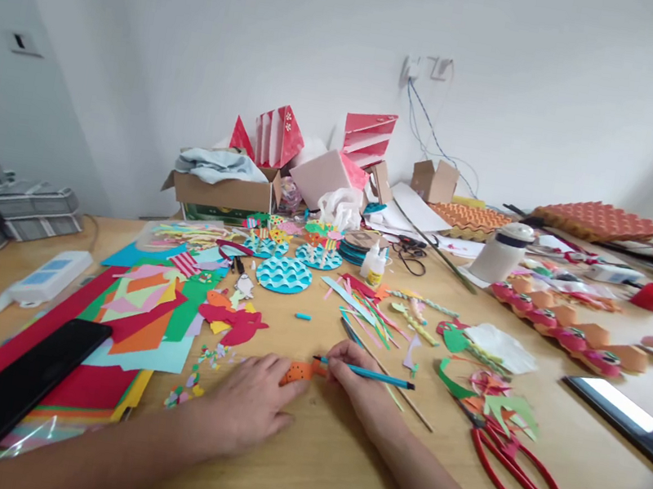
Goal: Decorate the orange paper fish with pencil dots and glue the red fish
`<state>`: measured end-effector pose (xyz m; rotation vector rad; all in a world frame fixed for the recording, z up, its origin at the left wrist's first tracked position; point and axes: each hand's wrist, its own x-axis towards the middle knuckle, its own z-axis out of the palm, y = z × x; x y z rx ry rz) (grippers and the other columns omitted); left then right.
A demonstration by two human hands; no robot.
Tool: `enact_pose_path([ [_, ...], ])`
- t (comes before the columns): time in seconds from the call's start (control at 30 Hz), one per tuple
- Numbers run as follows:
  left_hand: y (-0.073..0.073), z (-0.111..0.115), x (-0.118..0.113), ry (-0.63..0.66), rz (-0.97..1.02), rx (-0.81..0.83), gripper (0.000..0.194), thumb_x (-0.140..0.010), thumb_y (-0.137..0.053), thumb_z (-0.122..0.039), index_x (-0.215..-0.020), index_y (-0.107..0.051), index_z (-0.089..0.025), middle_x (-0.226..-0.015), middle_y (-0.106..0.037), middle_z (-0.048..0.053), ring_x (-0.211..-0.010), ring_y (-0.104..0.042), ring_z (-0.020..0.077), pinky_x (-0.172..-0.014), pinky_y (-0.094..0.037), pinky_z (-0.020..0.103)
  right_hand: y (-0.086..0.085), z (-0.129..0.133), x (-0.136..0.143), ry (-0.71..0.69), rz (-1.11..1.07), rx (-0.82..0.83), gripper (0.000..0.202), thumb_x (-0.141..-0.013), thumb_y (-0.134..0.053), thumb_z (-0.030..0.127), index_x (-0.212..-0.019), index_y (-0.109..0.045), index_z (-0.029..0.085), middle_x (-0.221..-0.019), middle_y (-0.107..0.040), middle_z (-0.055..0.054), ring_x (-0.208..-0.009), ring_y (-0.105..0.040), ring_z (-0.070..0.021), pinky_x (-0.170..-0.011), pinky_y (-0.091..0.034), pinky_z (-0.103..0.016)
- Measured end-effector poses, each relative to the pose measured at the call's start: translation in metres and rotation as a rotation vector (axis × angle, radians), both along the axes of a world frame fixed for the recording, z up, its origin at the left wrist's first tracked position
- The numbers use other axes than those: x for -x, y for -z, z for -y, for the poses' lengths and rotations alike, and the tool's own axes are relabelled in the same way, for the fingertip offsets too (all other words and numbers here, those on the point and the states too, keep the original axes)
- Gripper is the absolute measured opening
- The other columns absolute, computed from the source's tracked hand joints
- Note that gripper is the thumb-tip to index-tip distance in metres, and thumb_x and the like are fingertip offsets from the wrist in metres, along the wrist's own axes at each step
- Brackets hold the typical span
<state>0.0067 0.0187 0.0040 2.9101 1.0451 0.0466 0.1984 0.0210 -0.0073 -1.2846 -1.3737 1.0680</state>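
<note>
Two bare forearms (140, 442) come in over the near edge of the surface (288, 486). The left grip (252, 398) rests palm down, thumb and fingers apart, on a dotted orange piece (297, 373) lying in the middle. The right grip (358, 378) is clamped on a blue pen (383, 377), its tip at the piece's right end.

Crowding the left grip is confetti (192, 382); beyond that are a phone (12, 385) on coloured paper (151, 332) and a glue gun (45, 278). A stick (419, 414) lies just beside the right grip; red scissors (513, 472), blades among paper scraps (514, 411), sit right of that forearm. Ahead lie a blue cap (302, 317), a wavy disc (284, 275) and glue bottles (375, 269), with a heaped box (220, 190) by the wall.
</note>
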Motion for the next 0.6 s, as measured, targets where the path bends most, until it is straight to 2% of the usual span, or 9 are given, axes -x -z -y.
enact_pose_path([
  [0.17,0.004,0.0008,-0.0021,-0.019,0.024,-0.016,0.039,-0.081,-0.056,-0.033,-0.117,-0.047,-0.023,-0.109,-0.047,0.008,-0.1,-0.044,0.025,-0.084,-0.04,0.039,0.0043,-0.0021,-0.0016,-0.021,0.041,0.002,0.003,-0.07,-0.048,0.023,-0.068,-0.048,0.021,-0.055,-0.051,0.004,-0.055,-0.048,-0.012,-0.053,-0.034,-0.024],
  [0.33,0.0075,0.0024,-0.0029,-0.039,0.039,-0.027,0.04,-0.081,-0.055,-0.036,-0.119,-0.045,-0.025,-0.108,-0.047,0.007,-0.1,-0.042,0.0258,-0.083,-0.039,0.041,0.0028,-0.0018,-0.0017,-0.031,0.055,0.014,0.004,-0.068,-0.048,0.025,-0.068,-0.048,0.021,-0.057,-0.049,0.004,-0.055,-0.044,-0.0118,-0.052,-0.033,-0.024],
  [0.6,0.0008,0.0079,-0.0015,-0.052,0.061,-0.047,0.036,-0.084,-0.052,-0.04,-0.116,-0.046,-0.024,-0.108,-0.047,0.006,-0.1,-0.042,0.0245,-0.083,-0.039,0.039,-0.0038,-0.0006,-0.0005,-0.025,0.153,0.015,0.009,-0.065,-0.047,0.03,-0.065,-0.049,0.021,-0.058,-0.047,0.004,-0.055,-0.042,-0.0125,-0.051,-0.032,-0.024],
])
